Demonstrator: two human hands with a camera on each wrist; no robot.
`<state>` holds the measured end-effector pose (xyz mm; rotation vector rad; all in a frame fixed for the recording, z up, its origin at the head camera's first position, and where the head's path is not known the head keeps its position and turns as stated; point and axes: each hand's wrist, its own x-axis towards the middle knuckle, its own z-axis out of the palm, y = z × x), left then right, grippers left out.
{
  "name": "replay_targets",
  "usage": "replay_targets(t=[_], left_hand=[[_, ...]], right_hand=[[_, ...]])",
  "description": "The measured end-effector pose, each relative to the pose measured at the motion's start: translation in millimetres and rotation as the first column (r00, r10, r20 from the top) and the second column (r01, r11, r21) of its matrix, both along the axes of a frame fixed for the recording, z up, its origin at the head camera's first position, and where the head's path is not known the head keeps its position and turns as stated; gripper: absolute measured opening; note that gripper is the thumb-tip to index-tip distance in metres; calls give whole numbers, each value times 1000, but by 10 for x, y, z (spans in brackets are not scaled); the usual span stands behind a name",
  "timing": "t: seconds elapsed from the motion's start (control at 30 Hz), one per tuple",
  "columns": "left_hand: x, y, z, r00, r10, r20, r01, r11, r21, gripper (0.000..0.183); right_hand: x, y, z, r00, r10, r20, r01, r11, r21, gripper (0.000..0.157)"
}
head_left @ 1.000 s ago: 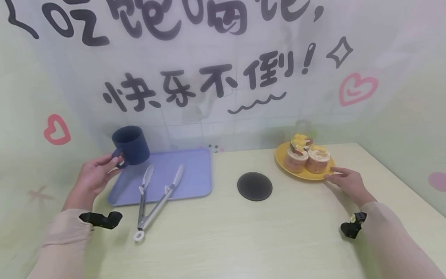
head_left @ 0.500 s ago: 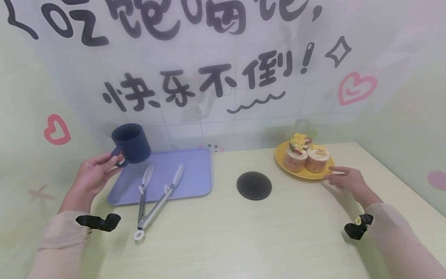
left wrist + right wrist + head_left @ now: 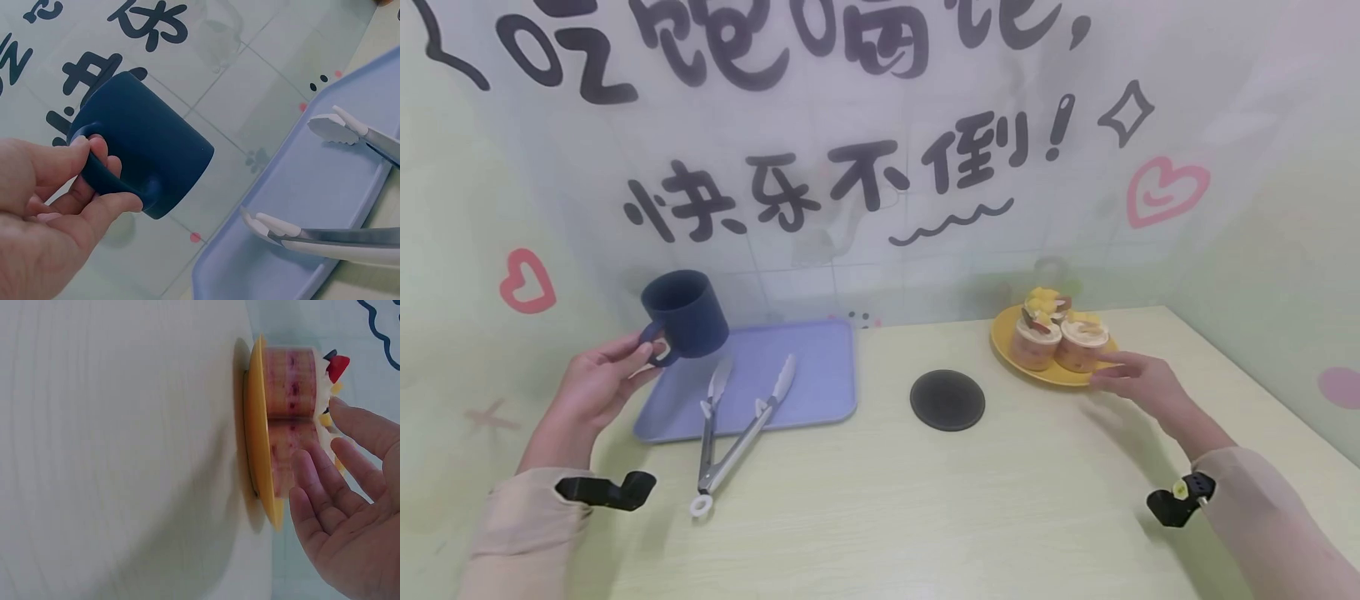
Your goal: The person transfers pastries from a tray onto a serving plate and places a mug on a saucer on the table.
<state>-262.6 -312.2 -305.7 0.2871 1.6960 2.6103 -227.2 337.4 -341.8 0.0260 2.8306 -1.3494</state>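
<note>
A dark blue mug (image 3: 685, 312) hangs slightly tilted above the back left of the lavender tray (image 3: 827, 367). My left hand (image 3: 598, 387) pinches its handle between thumb and fingers, as the left wrist view also shows. Over at the right, a yellow plate (image 3: 1056, 377) carries several cake cups (image 3: 1081, 343) topped with cream and fruit pieces. Beside the plate's near right rim is my right hand (image 3: 1142, 387), its fingers loosely extended and holding nothing. In the right wrist view its fingertips (image 3: 303, 461) overlap a cake cup; whether they touch it I cannot tell.
Metal tongs (image 3: 730, 458) with pale tips lie spread, tips on the tray and ring end on the table (image 3: 865, 517). A round black coaster (image 3: 947, 400) lies between tray and plate. A wall (image 3: 820, 242) with lettering rises behind the table.
My right hand has shifted slightly left, off the plate's rim and closer to the cake cups. The mug in my left hand has moved only slightly. Plate, coaster and tongs stay put.
</note>
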Motion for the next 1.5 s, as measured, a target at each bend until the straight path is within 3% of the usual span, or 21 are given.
replay_targets(t=[0.23, 0.53, 0.73, 1.07, 1.5], left_hand=[[43, 67, 33, 998, -42, -40, 41, 999, -18, 29], [70, 182, 89, 991, -112, -78, 105, 991, -85, 31], [86, 301, 89, 983, -145, -117, 133, 986, -106, 33], [127, 479, 87, 974, -176, -145, 167, 984, -68, 31], [159, 684, 123, 960, -217, -176, 205, 975, -83, 32]], right_hand=[[2, -226, 84, 997, 63, -45, -65, 997, -37, 58], [-39, -466, 77, 980, 179, -87, -184, 981, -54, 51], [-82, -605, 6, 972, 230, -48, -233, 968, -94, 52], [-167, -836, -154, 948, 317, -37, -319, 937, -143, 48], [-308, -1051, -292, 956, 292, -24, -293, 952, -91, 43]])
